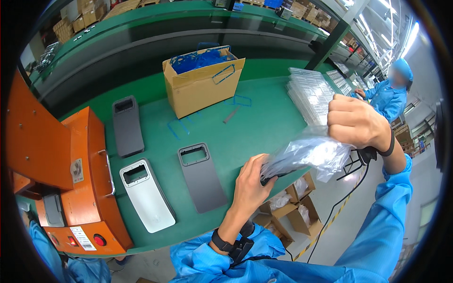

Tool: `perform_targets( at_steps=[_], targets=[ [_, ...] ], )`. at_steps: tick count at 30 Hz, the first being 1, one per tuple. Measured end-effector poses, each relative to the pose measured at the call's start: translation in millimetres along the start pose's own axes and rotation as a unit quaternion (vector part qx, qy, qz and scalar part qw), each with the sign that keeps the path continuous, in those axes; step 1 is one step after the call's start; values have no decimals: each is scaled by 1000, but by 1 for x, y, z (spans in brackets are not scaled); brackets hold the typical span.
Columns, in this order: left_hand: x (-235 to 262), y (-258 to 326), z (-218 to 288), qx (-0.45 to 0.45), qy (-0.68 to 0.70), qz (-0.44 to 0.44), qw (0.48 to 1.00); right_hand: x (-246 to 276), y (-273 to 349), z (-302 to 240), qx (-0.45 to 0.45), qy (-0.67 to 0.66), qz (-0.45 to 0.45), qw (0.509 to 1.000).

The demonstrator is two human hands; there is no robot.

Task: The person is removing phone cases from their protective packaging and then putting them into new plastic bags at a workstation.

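Left hand point(250, 181) grip pinching dark part at mouth of clear plastic bag point(309, 153); right hand point(354, 122) fisted on bag top, beyond green worktop point(264, 118) near edge.

Bright, even overhead strip lighting point(377, 28); glare on the crinkled clear plastic bag point(309, 153) in my fingers; fisheye bending and dark vignette at the rim.

Green bench point(264, 122), orange machine point(89, 155), brown box point(203, 89) of blue frames point(200, 60), grey panel point(202, 177), white panel point(146, 193).

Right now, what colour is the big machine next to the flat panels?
Orange. The press machine at the left of the green workbench shows best in the head view.
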State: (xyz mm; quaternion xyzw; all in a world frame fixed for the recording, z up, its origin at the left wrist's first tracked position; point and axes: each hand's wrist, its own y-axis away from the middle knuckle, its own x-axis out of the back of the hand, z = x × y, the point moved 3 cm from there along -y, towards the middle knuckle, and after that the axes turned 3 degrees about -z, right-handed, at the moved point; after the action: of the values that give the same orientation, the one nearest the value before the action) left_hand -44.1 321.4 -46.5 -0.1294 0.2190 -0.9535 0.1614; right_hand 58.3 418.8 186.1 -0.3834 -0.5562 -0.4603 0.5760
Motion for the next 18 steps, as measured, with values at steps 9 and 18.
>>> perform_targets(
  at_steps=[9, 18],
  targets=[
    [-1, 0, -3, 5, -13, -20, 1000, -6, 3, 1, -11, -14, -11, 1000],
    [-5, 0, -1, 60, -3, -46, 997, 25, 9, 2, -44, -3, -6, 999]
  ],
)
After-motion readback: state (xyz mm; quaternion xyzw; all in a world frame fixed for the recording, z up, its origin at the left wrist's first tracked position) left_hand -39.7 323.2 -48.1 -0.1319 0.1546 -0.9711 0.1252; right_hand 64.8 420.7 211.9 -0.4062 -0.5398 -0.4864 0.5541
